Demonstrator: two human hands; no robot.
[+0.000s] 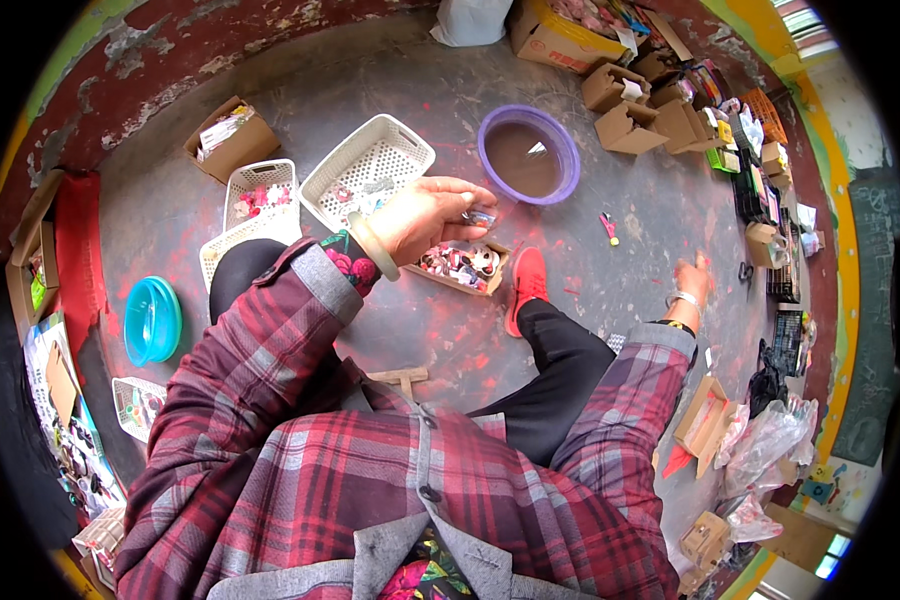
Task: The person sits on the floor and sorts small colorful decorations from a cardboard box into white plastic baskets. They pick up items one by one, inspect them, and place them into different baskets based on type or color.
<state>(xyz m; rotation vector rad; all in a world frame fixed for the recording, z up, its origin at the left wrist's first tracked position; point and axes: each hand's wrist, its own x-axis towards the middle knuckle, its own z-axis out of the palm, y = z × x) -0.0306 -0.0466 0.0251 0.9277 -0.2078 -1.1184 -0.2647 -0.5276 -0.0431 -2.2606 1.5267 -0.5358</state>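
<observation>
Your left hand (432, 215) is up in front of you, palm up, with the fingers curled. It pinches a small shiny thing (478, 217) at the fingertips. You can't tell what the thing is; it is too small. Just under this hand sits a little cardboard box (461, 266) full of small colourful bits. Behind the hand is a white basket (368, 165), and past your fingertips is a purple bowl (528, 155). Your red shoe (528, 285) is right beside the box.

Your right hand (692, 278) is far off to the side, low by the floor (390, 90). It looks empty, but it is blurry, so you can't tell how open it is.
</observation>
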